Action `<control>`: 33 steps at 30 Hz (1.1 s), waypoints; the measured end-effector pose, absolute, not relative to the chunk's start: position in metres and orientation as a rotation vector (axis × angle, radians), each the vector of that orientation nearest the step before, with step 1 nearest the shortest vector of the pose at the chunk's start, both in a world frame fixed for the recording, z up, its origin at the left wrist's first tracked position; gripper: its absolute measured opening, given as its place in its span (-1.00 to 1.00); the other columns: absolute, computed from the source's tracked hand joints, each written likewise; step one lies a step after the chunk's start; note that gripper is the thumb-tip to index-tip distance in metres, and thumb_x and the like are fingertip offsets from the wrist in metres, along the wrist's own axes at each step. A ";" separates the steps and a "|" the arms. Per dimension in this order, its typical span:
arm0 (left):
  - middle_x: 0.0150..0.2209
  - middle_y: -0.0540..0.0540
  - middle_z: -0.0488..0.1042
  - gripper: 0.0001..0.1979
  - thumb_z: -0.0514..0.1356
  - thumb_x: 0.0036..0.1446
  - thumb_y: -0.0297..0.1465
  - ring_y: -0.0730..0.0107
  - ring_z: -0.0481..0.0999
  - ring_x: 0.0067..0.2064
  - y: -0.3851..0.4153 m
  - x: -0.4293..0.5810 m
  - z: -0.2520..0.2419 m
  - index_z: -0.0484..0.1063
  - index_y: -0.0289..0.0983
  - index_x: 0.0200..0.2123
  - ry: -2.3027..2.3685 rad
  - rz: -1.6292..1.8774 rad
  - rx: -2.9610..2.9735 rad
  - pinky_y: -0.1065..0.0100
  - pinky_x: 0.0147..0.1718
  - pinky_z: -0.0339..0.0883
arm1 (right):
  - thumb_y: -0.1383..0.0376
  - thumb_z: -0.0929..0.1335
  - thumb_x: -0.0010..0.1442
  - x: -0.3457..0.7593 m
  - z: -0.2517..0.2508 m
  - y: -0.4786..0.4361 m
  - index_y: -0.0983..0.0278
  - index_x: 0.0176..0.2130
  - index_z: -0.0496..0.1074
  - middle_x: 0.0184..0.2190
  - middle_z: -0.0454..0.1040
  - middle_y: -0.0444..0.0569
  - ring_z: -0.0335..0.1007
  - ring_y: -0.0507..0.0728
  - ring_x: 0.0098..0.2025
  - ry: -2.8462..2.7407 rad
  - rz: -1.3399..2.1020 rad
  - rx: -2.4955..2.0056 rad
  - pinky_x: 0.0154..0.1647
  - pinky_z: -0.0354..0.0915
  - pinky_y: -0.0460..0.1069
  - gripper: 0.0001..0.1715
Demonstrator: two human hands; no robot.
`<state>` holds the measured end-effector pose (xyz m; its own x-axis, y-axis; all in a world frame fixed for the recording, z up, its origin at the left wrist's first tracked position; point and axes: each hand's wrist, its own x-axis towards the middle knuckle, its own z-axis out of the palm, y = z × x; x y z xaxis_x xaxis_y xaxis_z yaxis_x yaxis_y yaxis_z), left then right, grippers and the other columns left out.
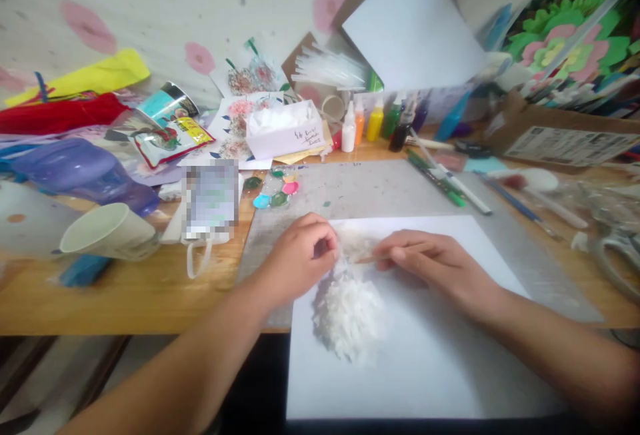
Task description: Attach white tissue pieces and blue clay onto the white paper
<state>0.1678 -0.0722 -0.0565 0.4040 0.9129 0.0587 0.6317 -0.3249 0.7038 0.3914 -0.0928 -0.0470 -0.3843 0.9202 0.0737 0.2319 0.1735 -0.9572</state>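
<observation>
My right hand (435, 258) is closed around a thin brown wooden stick (369, 259), whose end points left at a small blurred white tuft (354, 240). Facing it, my left hand (306, 255) has thumb and forefinger pinched together at the tuft's left side; what lies between the fingertips is too blurred to make out. Just below both hands, a round, fluffy mound of white petal-like pieces (351, 318) rests on a large white sheet (425, 375). The sheet reaches over the table's front edge.
Under the sheet lies a grey cutting mat (345, 188). Paint bottles (375, 122), pens (437, 178) and a white box (285, 130) stand or lie behind. To the left are a paper cup (107, 232) and a blurred-out phone-like thing (210, 198); scissors (617, 255) lie right.
</observation>
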 end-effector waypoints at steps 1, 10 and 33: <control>-0.23 0.00 0.37 -0.93 0.13 0.05 -0.48 0.42 0.38 -0.23 -0.072 0.168 -0.056 0.35 -0.24 -0.46 1.315 0.603 2.069 0.32 -0.19 0.29 | 0.23 0.29 0.24 0.390 -0.047 -0.093 0.27 -0.27 0.52 -0.43 0.56 -0.05 0.49 0.07 -0.35 -1.779 1.229 -1.095 -0.33 0.39 -0.06 -0.77; -0.21 -0.02 0.33 -0.77 0.32 -0.06 -0.29 0.31 0.33 -0.14 -0.072 0.168 -0.058 0.33 -0.21 -0.38 1.275 0.581 2.108 0.26 -0.15 0.27 | 0.29 0.30 0.23 0.383 -0.048 -0.096 0.22 -0.20 0.53 -0.32 0.55 -0.05 0.48 0.06 -0.30 -1.974 1.109 -1.028 -0.32 0.38 -0.07 -0.79; -0.24 0.00 0.33 -0.89 0.23 0.01 -0.48 0.40 0.35 -0.21 -0.069 0.167 -0.064 0.32 -0.25 -0.47 1.249 0.621 2.153 0.34 -0.22 0.26 | 0.28 0.28 0.24 0.381 -0.037 -0.101 0.22 -0.30 0.53 -0.37 0.55 -0.08 0.46 0.04 -0.35 -2.068 0.960 -1.146 -0.32 0.36 -0.09 -0.77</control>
